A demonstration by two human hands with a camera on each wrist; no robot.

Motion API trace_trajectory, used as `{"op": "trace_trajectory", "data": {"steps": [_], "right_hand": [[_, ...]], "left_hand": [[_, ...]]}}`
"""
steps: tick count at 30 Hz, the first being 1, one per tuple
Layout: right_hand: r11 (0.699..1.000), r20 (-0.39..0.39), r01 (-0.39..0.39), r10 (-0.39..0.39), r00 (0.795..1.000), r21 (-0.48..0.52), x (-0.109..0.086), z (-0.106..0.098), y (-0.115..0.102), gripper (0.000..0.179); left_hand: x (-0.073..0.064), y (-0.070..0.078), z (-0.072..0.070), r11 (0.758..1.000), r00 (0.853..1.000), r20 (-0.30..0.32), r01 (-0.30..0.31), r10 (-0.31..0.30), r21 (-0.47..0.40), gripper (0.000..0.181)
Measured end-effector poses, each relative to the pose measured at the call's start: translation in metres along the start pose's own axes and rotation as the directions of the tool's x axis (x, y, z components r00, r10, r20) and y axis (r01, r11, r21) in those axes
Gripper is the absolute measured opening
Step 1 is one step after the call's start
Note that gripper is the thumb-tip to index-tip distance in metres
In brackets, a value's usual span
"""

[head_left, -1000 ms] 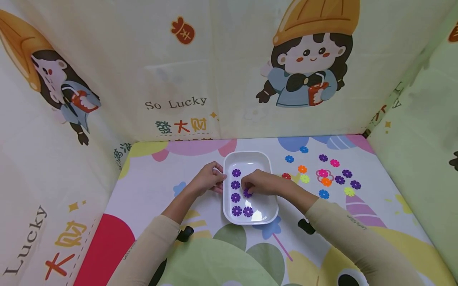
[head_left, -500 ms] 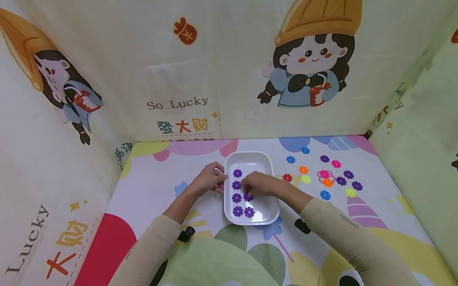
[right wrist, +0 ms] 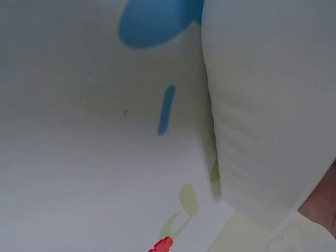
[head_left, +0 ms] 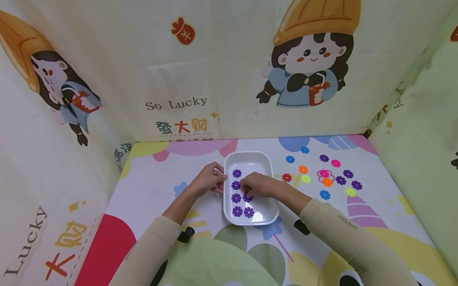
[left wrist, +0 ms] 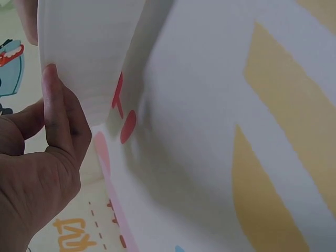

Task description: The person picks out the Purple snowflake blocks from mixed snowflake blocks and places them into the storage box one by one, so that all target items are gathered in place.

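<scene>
A white tray [head_left: 264,214] stands on the table, its outer wall [left wrist: 86,52] filling the top left of the left wrist view. My left hand [head_left: 209,178] holds the tray's left rim, thumb at the edge and fingers against the outside. Inside the tray, several purple flower-shaped pieces [head_left: 236,198] form a column along the left side. One more purple piece [head_left: 249,212] lies right of the column's near end. My right hand [head_left: 260,184] reaches over the right rim and pinches a purple flower-shaped piece [head_left: 247,198] just beyond that one. Its fingertips partly cover the piece.
Loose flower-shaped pieces lie right of the tray: purple ones [head_left: 341,180], blue ones [head_left: 325,194], orange [head_left: 303,169], pink [head_left: 335,163], yellow-green [head_left: 350,192] and one red piece [head_left: 287,177]. Printed cloth walls [head_left: 229,79] enclose the table's back and sides.
My right hand has moved slightly toward the near end of the tray with the purple piece, which now sits closer to the second column's near piece. The left hand stays at the rim.
</scene>
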State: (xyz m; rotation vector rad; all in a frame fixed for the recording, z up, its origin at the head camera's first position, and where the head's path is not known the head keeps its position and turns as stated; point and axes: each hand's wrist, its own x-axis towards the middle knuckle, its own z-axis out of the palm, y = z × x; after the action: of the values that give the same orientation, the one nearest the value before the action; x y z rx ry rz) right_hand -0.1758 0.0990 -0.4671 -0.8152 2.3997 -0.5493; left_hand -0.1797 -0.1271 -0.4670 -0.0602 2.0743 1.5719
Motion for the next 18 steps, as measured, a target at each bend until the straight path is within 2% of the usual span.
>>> {"op": "trace_trajectory", "data": {"steps": [8,18], "right_hand": [[1.0,-0.004,-0.01,0.01,1.0,0.004,-0.003,-0.003,-0.003,0.01],[0.998,-0.091,0.069,-0.069,0.993,-0.002,-0.016,-0.016,-0.003,0.009]], "left_hand": [[-0.003,0.002,0.001,1.0,1.0,-0.001,0.013,-0.013,-0.003,0.024],[-0.002,0.002,0.0,1.0,1.0,-0.012,0.025,-0.025,0.004,0.024]]}}
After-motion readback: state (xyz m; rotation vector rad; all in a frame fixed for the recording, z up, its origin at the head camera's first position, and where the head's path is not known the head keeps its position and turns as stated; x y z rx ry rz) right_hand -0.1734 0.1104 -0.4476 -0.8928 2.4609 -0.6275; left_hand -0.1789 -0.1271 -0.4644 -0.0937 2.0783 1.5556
